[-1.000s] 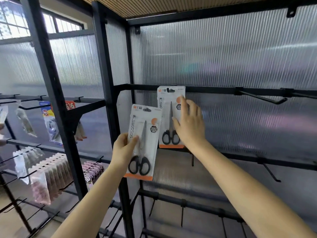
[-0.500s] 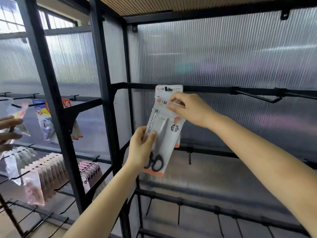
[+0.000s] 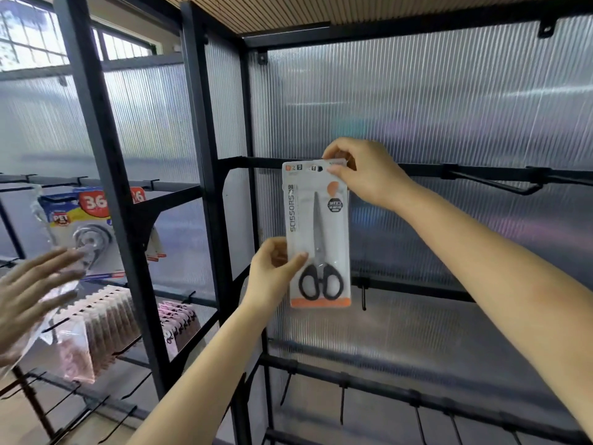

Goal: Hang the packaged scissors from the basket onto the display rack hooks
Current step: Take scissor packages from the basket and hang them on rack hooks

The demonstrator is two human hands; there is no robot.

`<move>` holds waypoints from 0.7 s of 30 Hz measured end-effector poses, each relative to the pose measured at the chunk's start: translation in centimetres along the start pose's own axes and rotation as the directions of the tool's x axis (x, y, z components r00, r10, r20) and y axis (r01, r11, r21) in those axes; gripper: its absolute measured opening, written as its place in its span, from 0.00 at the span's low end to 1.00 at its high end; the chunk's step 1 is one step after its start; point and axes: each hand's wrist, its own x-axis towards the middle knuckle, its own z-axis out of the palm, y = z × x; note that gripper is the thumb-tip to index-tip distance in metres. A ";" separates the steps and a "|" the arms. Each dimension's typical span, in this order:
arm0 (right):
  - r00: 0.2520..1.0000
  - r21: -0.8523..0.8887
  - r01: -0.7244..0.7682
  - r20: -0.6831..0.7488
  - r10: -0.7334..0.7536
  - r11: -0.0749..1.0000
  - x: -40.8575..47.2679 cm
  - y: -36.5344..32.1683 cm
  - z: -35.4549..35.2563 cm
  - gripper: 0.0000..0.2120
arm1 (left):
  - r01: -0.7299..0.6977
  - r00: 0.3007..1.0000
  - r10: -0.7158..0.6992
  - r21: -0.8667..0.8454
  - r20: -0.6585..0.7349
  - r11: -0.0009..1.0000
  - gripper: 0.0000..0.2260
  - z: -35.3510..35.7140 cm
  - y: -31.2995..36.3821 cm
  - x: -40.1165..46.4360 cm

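Raised since half a second ago, the white-and-orange carded scissors pack (image 3: 316, 232) now hangs upright at the black rack rail (image 3: 256, 162).
Right hand (image 3: 369, 173) pinches its top corner nearest the hook; left hand (image 3: 272, 271) grips its lower left edge.

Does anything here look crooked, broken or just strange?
Nothing stands out. The scissors pack hangs straight at the top rail, held by the left hand and right hand. Another person's hand shows at the left edge.
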 end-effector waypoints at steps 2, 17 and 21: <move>1.000 0.026 -0.011 -0.026 0.011 1.000 0.3 0.3 0.2 0.08 | 0.036 0.999 -0.036 0.004 0.005 0.999 0.08 0.4 -0.5 -0.4; 0.992 -0.196 -0.115 -0.076 0.102 0.974 0.6 2.7 2.5 0.07 | 0.104 0.987 -0.093 0.081 -0.132 0.991 0.04 1.1 -3.3 1.4; 0.996 -0.350 -0.088 -0.051 0.075 0.933 0.6 2.8 2.9 0.10 | 0.133 0.982 -0.106 0.177 -0.157 0.975 0.06 1.6 -4.1 3.7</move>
